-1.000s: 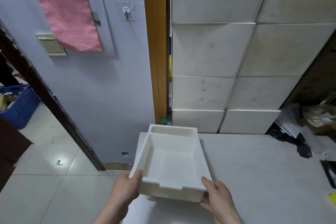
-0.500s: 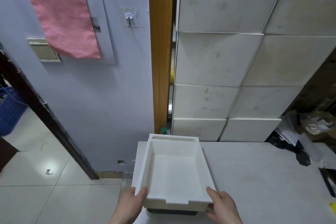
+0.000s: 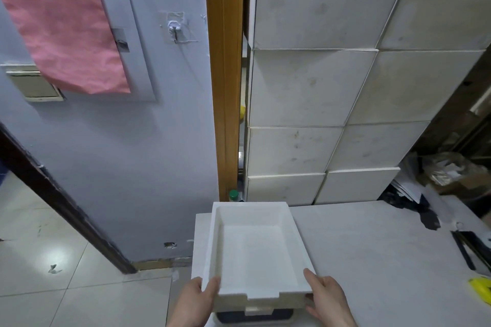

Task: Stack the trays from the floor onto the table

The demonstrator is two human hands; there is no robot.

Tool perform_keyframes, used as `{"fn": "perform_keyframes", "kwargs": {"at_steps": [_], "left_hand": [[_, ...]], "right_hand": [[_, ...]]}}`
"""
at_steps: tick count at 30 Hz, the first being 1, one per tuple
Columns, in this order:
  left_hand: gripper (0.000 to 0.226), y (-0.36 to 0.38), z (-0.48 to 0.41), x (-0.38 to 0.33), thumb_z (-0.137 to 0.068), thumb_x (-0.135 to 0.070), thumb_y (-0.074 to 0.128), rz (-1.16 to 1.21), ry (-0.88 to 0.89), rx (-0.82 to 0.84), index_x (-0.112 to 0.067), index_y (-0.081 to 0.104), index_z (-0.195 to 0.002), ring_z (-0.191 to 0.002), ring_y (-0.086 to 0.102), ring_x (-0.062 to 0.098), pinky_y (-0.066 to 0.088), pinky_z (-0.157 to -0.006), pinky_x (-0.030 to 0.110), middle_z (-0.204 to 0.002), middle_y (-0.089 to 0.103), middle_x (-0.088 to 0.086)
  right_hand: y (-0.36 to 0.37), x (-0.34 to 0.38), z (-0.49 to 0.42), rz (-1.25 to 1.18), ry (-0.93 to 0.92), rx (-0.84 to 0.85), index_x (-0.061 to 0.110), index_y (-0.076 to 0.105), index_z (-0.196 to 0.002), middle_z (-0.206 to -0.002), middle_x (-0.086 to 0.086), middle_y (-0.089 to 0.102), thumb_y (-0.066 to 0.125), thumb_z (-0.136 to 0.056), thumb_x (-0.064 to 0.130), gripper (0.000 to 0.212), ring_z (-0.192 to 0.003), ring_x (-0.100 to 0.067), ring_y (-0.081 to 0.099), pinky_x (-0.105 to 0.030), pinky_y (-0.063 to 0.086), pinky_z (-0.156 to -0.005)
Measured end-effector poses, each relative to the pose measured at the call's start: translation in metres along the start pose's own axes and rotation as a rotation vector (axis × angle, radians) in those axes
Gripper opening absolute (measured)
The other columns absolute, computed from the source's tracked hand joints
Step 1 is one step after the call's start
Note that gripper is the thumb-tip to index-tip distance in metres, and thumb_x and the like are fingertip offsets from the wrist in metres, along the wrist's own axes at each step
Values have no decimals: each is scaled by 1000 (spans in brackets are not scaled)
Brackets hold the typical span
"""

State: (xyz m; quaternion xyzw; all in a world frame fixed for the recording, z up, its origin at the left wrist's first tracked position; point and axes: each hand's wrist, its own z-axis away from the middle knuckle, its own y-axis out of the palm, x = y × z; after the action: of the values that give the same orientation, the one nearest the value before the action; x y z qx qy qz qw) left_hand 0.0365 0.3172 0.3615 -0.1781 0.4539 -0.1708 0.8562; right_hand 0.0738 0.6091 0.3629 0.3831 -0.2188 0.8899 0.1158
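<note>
The left hand (image 3: pixel 195 300) and right hand (image 3: pixel 326 298) clasp the near corners of a white tray (image 3: pixel 256 247), thumbs over its rim. The tray sits atop a lower tray (image 3: pixel 255 317) at the left edge of the white table (image 3: pixel 372 260), below a tiled wall (image 3: pixel 318 87).

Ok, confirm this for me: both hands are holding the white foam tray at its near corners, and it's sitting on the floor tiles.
Not quite. The head view shows the left hand and right hand holding the white foam tray at its near corners, but it sits over the table, on top of another tray, not on the floor tiles.
</note>
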Motion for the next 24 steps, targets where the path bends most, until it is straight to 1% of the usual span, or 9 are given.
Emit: {"fn": "perform_keyframes", "kwargs": {"at_steps": [2, 4, 7, 12, 16, 17, 19, 22, 24], "left_hand": [[42, 1, -1, 0, -90, -47, 64, -29, 17, -6, -8, 61, -74, -66, 63, 23, 53, -72, 34, -72, 64, 8], [41, 1, -2, -2, -90, -47, 65, -40, 34, -4, -10, 59, -74, -63, 61, 22, 50, -66, 32, -70, 61, 7], [40, -1, -3, -1, -90, -44, 68, -20, 47, 2, -11, 56, -71, -59, 59, 21, 46, -61, 30, -63, 59, 5], [45, -2, -6, 4, -87, -46, 73, 68, 43, 22, -11, 50, -70, -52, 58, 20, 48, -65, 33, -50, 60, 4], [52, -2, -2, 3, -78, -58, 71, 115, 50, 10, -14, 45, -68, -52, 53, 19, 45, -63, 33, -52, 53, -1], [55, -2, -4, 5, -72, -64, 69, 111, 45, 15, -16, 44, -67, -53, 51, 19, 44, -62, 33, -54, 50, -1], [59, -3, -4, 12, -64, -72, 65, 109, 54, 3, -17, 43, -66, -53, 47, 18, 43, -61, 33, -55, 47, 0], [53, -5, 16, 5, -74, -66, 67, 119, 94, -44, -18, 46, -64, -53, 43, 15, 40, -61, 31, -58, 45, 0], [45, -6, 30, 1, -88, -51, 69, 139, 89, -91, -19, 51, -62, -53, 41, 16, 38, -60, 30, -57, 47, -3]], "right_hand": [[0, 2, -1, 4, -21, -14, -18, 63, -98, -102, -33, 68, 71, -91, 38, 57, -96, -41, 70, -50, 66, -69], [-2, 2, -1, 21, -27, -2, -18, 62, -88, -95, -33, 68, 70, -88, 41, 60, -91, -41, 71, -52, 66, -71], [-5, 3, 0, 64, -38, 28, -12, 63, -75, -72, -17, 65, 68, -89, 42, 56, -74, -31, 67, -52, 64, -73], [-10, 7, 6, 32, -44, 28, -9, 71, -86, -86, -21, 71, 69, -94, 33, 43, -87, -31, 70, -39, 63, -62], [-14, 4, 2, 49, -87, 41, -3, 63, -74, -66, -11, 61, 72, -92, 32, 40, -65, -25, 62, -31, 55, -53], [-16, 3, 3, 39, -93, 52, 2, 61, -71, -62, -7, 57, 71, -94, 31, 38, -60, -23, 58, -28, 51, -52], [-17, 2, 4, 5, -81, 96, 3, 64, -70, -61, -6, 55, 69, -95, 29, 36, -60, -21, 54, -29, 47, -57], [-20, 0, 5, -25, -64, 171, -9, 64, -80, -67, -9, 58, 70, -89, 38, 48, -69, -20, 55, -34, 47, -64], [-22, -2, 9, -25, -69, 218, -5, 59, -74, -70, -9, 56, 68, -77, 46, 51, -73, -20, 53, -35, 45, -67]]}}
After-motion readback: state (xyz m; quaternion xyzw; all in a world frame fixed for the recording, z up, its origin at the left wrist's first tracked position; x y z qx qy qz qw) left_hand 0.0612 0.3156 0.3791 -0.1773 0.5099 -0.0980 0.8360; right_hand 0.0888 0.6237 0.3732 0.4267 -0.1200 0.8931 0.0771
